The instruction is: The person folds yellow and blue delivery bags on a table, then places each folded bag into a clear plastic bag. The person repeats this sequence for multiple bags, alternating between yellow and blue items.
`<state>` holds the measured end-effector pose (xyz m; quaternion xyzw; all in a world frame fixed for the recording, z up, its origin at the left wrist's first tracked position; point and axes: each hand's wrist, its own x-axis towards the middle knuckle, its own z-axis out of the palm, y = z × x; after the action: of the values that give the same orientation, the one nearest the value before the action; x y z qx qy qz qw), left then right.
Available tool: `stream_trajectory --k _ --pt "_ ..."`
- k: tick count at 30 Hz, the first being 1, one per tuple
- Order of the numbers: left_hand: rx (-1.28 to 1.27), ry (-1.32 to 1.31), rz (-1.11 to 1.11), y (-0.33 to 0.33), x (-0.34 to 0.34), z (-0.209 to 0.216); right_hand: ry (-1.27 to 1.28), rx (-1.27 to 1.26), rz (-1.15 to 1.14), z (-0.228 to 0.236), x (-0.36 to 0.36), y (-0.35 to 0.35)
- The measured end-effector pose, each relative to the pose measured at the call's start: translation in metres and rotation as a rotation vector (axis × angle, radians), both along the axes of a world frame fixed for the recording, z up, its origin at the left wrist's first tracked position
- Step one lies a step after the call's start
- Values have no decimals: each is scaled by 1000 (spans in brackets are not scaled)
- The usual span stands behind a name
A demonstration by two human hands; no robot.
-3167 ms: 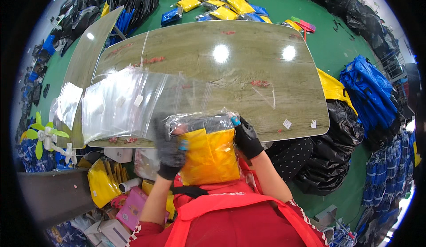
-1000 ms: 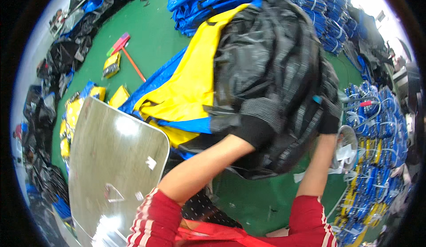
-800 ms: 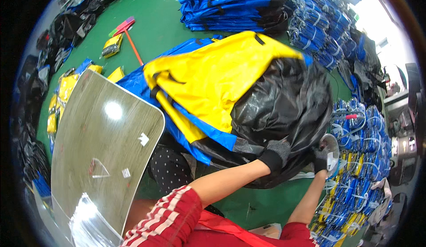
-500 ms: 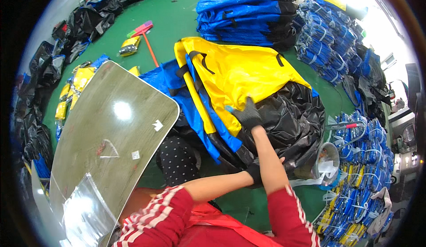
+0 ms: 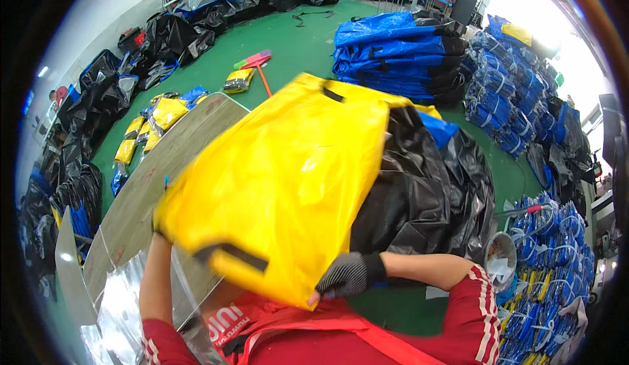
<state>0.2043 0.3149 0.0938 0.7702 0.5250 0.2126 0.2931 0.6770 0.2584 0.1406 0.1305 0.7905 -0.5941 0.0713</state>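
1. Yellow sheet (image 5: 282, 181): raised and spread in front of the person, overlapping the table (image 5: 164, 142) in view; a black strap (image 5: 242, 257) crosses its near edge.
2. Right hand (image 5: 347, 274): striped dark glove; grip clamped on the sheet's near right corner.
3. Left hand (image 5: 159, 226): at the sheet's left edge, mostly hidden behind it; state of grip cannot be told.
4. Black material (image 5: 419, 198): heaped just right of the sheet.
5. Clear plastic bags (image 5: 124, 299): on the table's near end.
6. Blue stack (image 5: 393, 57): on the green floor (image 5: 295, 47), beyond the black material.
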Motion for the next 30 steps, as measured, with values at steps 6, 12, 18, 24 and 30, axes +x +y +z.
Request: stream_trajectory --k 6,12,18,24,30 --pt "-646 -645 249 46 -13 -60 1 244 160 -10 -17 -9" --pt "146 -521 528 -3 15 -73 -463 1076 -1627 -27 114 131" --pt "285 -391 971 -121 -41 -22 -188 1012 -1587 -84 66 169" --pt "539 123 1153 -280 -185 14 -27 1267 -1104 -68 -33 167" --pt "-309 735 1445 -380 -209 -39 -146 932 -816 -68 -109 163"
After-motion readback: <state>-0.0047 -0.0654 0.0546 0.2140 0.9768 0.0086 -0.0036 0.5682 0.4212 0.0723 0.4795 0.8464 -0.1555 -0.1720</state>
